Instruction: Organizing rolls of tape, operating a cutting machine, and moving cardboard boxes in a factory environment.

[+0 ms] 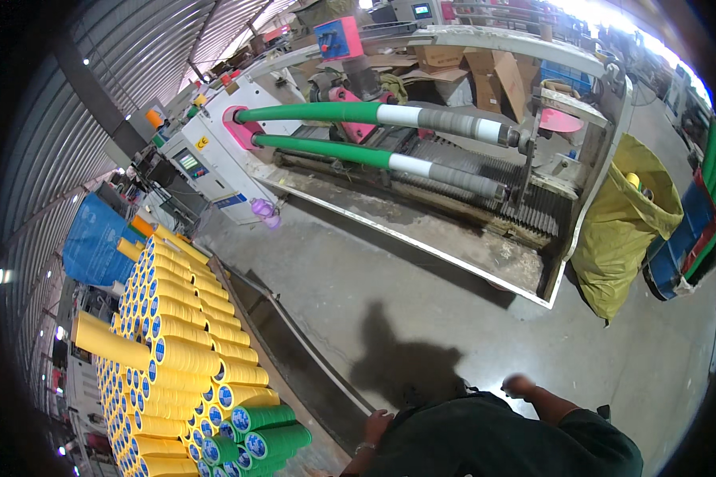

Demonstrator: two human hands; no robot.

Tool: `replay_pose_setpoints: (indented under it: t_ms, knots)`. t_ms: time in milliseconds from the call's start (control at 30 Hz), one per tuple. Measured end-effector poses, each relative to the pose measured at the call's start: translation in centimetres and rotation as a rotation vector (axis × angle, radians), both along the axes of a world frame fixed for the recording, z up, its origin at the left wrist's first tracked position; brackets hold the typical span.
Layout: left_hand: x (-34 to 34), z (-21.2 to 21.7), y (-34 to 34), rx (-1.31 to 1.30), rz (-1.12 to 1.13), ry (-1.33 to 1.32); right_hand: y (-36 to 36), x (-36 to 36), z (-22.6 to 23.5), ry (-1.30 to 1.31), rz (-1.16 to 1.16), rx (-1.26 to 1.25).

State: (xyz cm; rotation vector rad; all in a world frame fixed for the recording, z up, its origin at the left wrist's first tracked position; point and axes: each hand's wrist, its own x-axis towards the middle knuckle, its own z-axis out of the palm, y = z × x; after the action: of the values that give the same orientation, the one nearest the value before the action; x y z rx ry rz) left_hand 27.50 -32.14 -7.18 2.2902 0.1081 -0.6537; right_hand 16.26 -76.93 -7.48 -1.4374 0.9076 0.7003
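My left hand [379, 423] hangs close to my body, apart from a big stack of yellow tape rolls [181, 350] on the left. Its fingers are mostly hidden, so whether it is open cannot be made out. At the front of that stack lie several green tape rolls [278, 440]. Out over the grey floor, my right hand [519, 386] looks rounded and smeared by motion. No object shows in it, and it touches nothing. Farther off stands a winding machine [422, 215] with two long rods wrapped in green, white and grey.
A yellow-green sack [624, 230] with rolls in its mouth stands right of the machine, beside a blue drum [680, 246]. The machine's white rail [422, 245] runs across the front. A metal bar [314, 342] borders the stack. Cardboard boxes [485, 71] lie behind the machine.
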Motion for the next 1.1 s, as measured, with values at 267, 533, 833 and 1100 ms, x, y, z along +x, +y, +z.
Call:
replay_pose_setpoints:
  t_ms: [267,533,833,1100]
  knots:
    - [-0.1,0.8,-0.5,-0.063,0.041,0.066,-1.2,-1.8,-5.2,-0.137,0.196,-0.07]
    - [0.0,1.1,-0.3,-0.051,0.075,0.107,0.2,0.7,-0.4,0.138,0.05,0.012]
    - [0.3,-0.6,0.1,-0.03,0.014,0.127,-0.4,-0.4,-2.0,-0.07,0.325,-0.074]
    - [0.4,-0.3,-0.3,0.014,-0.084,0.054,-0.6,-1.2,-2.3,-0.133,0.264,-0.084]
